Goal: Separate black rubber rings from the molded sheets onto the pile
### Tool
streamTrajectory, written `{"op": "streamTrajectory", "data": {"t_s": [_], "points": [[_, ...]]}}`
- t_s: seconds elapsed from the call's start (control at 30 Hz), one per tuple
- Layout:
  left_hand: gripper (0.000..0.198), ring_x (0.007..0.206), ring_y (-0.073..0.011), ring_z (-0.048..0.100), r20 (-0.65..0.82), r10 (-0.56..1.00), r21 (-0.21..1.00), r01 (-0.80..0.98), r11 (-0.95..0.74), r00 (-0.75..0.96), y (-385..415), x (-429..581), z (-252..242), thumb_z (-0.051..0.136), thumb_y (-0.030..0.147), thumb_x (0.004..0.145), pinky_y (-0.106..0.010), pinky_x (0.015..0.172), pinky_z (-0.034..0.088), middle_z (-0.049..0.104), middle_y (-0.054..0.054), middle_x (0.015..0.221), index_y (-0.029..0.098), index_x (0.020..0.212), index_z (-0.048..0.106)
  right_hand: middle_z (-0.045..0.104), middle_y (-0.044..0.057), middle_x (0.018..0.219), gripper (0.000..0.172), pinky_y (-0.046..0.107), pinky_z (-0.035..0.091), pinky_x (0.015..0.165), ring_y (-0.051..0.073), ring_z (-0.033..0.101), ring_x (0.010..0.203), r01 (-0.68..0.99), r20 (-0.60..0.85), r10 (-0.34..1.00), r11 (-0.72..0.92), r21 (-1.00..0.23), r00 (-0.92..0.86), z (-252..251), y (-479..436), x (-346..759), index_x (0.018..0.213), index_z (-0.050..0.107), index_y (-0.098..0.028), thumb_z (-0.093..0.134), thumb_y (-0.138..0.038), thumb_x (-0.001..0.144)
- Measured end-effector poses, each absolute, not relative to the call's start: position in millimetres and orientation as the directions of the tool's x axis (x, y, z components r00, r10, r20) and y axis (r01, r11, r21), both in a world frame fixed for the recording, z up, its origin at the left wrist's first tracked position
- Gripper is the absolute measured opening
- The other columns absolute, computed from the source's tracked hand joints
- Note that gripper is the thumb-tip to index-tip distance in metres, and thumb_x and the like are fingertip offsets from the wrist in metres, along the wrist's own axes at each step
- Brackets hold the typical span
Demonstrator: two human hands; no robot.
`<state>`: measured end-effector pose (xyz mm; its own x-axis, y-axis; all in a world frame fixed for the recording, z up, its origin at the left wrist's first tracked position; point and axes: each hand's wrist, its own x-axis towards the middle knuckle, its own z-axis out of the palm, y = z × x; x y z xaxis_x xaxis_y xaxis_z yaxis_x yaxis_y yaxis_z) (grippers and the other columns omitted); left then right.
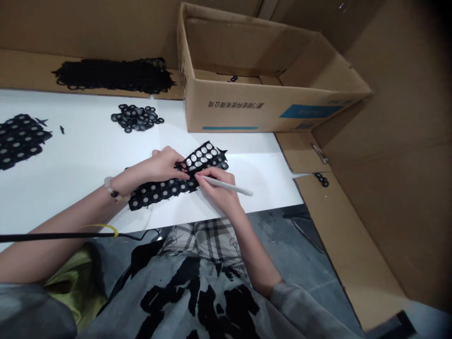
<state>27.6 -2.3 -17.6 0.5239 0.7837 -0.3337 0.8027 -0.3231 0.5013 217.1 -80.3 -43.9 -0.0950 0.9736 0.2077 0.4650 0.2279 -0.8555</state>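
A black sheet of joined rings (164, 190) lies slanted on the white table, with open round holes in its upper right part and discs in the lower rows. My left hand (162, 165) presses on it, thumb and fingers closed on its middle. In my right hand (222, 188) is a white pen-like tool (235, 187), pinched between thumb and fingers. Its tip meets the sheet close to my left thumb and is hidden by my fingers. Beyond my hands sits a heap of loose black rings (136, 117).
Another perforated black sheet (21, 139) lies at the far left. Stacked black sheets (113, 75) rest along the back on cardboard. An open cardboard box (240, 106) stands behind, a few rings inside. Several rings (321, 179) lie on the right cardboard ledge. A black cable (63, 237) crosses the lower left.
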Motion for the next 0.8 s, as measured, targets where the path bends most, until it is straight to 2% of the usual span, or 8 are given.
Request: {"op": "streamTrajectory", "data": {"t_s": [0.1, 0.3, 0.5, 0.6, 0.7, 0.8], "points": [[0.031, 0.104, -0.0312, 0.054, -0.338, 0.787, 0.487, 0.811, -0.323, 0.516, -4, 29, -16, 0.062, 0.050, 0.072, -0.039, 0.088, 0.033, 0.066, -0.005, 0.083, 0.020, 0.076, 0.065, 0.071, 0.001, 0.077, 0.011, 0.028, 0.048, 0.067, 0.015, 0.064, 0.072, 0.515, 0.237, 0.965, 0.262, -0.816, -0.116, -47, -79, 214, 0.077, 0.069, -0.021, 0.062, -0.024, 0.085], [0.028, 0.105, -0.0293, 0.054, -0.383, 0.767, 0.494, 0.816, -0.301, 0.515, -5, 30, -10, 0.058, 0.048, 0.074, -0.037, 0.088, 0.036, 0.065, -0.005, 0.084, 0.020, 0.075, 0.063, 0.071, 0.003, 0.080, 0.013, 0.030, 0.048, 0.074, 0.018, 0.063, 0.080, 0.630, 0.310, 0.941, 0.325, -0.706, -0.139, -54, -80, 205, 0.077, 0.065, -0.021, 0.058, -0.022, 0.088], [0.041, 0.076, -0.0188, 0.059, -0.406, 0.728, 0.584, 0.770, -0.258, 0.552, 4, 20, -5, 0.062, 0.055, 0.070, -0.028, 0.070, 0.040, 0.068, -0.002, 0.082, 0.019, 0.088, 0.067, 0.070, 0.003, 0.079, 0.015, 0.030, 0.048, 0.073, 0.018, 0.064, 0.079, 0.620, 0.326, 0.942, 0.300, -0.725, -0.075, -52, -82, 208, 0.079, 0.064, -0.021, 0.056, -0.027, 0.090], [0.054, 0.070, -0.0179, 0.058, -0.384, 0.773, 0.548, 0.799, -0.249, 0.505, 8, 14, -2, 0.068, 0.060, 0.063, -0.027, 0.063, 0.038, 0.068, -0.003, 0.080, 0.017, 0.095, 0.068, 0.069, 0.005, 0.081, 0.015, 0.031, 0.048, 0.072, 0.018, 0.064, 0.079, 0.630, 0.328, 0.945, 0.257, -0.733, -0.004, -50, -83, 214, 0.082, 0.064, -0.020, 0.054, -0.029, 0.091], [0.056, 0.064, -0.0169, 0.056, -0.386, 0.795, 0.510, 0.826, -0.239, 0.468, 6, 16, -1, 0.069, 0.065, 0.059, -0.027, 0.059, 0.037, 0.068, -0.003, 0.076, 0.017, 0.088, 0.068, 0.069, 0.004, 0.079, 0.017, 0.031, 0.047, 0.070, 0.018, 0.064, 0.076, 0.623, 0.294, 0.954, 0.195, -0.758, 0.059, -48, -85, 220, 0.083, 0.065, -0.021, 0.054, -0.031, 0.090], [0.045, 0.061, -0.0167, 0.054, -0.360, 0.804, 0.509, 0.822, -0.255, 0.473, 0, 23, -3, 0.068, 0.061, 0.062, -0.028, 0.059, 0.035, 0.064, -0.001, 0.067, 0.019, 0.078, 0.067, 0.068, 0.003, 0.075, 0.016, 0.031, 0.047, 0.068, 0.018, 0.063, 0.072, 0.594, 0.266, 0.960, 0.161, -0.788, 0.093, -43, -87, 224, 0.079, 0.065, -0.021, 0.056, -0.031, 0.088]]}}
